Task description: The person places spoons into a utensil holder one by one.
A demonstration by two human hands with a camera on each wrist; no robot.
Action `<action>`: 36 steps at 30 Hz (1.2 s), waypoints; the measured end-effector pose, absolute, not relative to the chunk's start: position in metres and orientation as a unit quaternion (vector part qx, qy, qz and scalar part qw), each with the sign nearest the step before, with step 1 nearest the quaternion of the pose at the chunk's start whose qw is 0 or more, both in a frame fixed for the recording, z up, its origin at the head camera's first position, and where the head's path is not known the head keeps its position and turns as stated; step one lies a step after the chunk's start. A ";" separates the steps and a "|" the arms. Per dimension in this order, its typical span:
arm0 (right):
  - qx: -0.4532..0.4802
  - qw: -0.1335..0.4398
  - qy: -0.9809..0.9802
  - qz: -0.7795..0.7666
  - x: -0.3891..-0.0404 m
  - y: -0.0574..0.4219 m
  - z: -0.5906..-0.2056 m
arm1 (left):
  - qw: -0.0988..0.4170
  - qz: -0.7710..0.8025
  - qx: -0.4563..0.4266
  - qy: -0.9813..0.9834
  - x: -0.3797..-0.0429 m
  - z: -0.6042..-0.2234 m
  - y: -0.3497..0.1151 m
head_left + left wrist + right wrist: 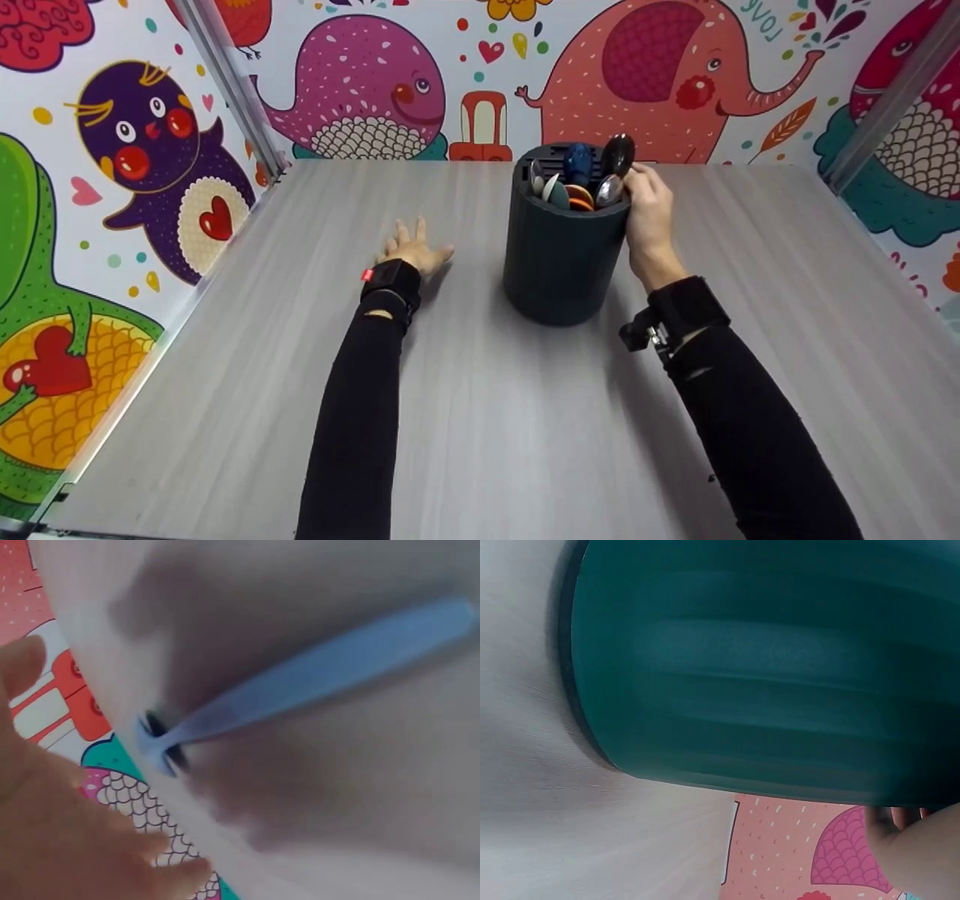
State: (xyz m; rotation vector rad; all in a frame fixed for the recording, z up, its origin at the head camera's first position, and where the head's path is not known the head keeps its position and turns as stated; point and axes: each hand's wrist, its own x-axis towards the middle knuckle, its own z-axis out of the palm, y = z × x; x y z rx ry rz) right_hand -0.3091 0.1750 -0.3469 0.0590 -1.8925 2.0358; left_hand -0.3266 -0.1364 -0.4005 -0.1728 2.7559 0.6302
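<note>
A dark green cylindrical utensil holder (564, 262) stands upright on the table, filled with several utensils. My right hand (651, 217) grips its upper right side near the rim, by a dark spoon (618, 155); part of the fingers is hidden behind it. In the right wrist view, the holder's wall (765, 682) fills most of the picture. My left hand (412, 249) reaches out over the table with fingers spread, holding nothing. In the left wrist view, a light blue long-handled tool with a small forked head, resembling a peeler (315, 675), lies below that hand (75, 825).
Inside the holder are a blue-handled utensil (578, 161), a metal spoon (609, 190) and an orange-striped piece (579, 198). The grey table (480, 420) is bounded by cartoon-printed panels (487, 67) at the back and sides, with metal posts at the corners.
</note>
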 end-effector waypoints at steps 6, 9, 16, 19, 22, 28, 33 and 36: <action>0.030 0.180 -0.668 0.721 -0.310 0.175 -0.346 | 0.180 0.173 -0.050 0.967 -0.330 -0.406 -0.132; 0.031 0.184 -0.667 0.721 -0.309 0.175 -0.345 | 0.155 0.153 -0.060 0.974 -0.336 -0.409 -0.129; 0.024 0.180 -0.670 0.719 -0.308 0.176 -0.346 | 0.124 0.148 -0.099 0.976 -0.346 -0.415 -0.122; 0.025 0.182 -0.673 0.716 -0.308 0.176 -0.347 | 0.126 0.150 -0.100 0.976 -0.344 -0.413 -0.120; 0.032 0.184 -0.672 0.717 -0.309 0.175 -0.348 | 0.138 0.151 -0.090 0.975 -0.340 -0.410 -0.120; 0.032 0.182 -0.674 0.715 -0.308 0.175 -0.348 | 0.162 0.179 -0.076 0.967 -0.334 -0.408 -0.119; 0.026 0.185 -0.676 0.713 -0.308 0.175 -0.348 | 0.164 0.187 -0.066 0.966 -0.335 -0.410 -0.119; 0.022 0.185 -0.676 0.713 -0.308 0.175 -0.347 | 0.160 0.190 -0.041 0.968 -0.330 -0.405 -0.119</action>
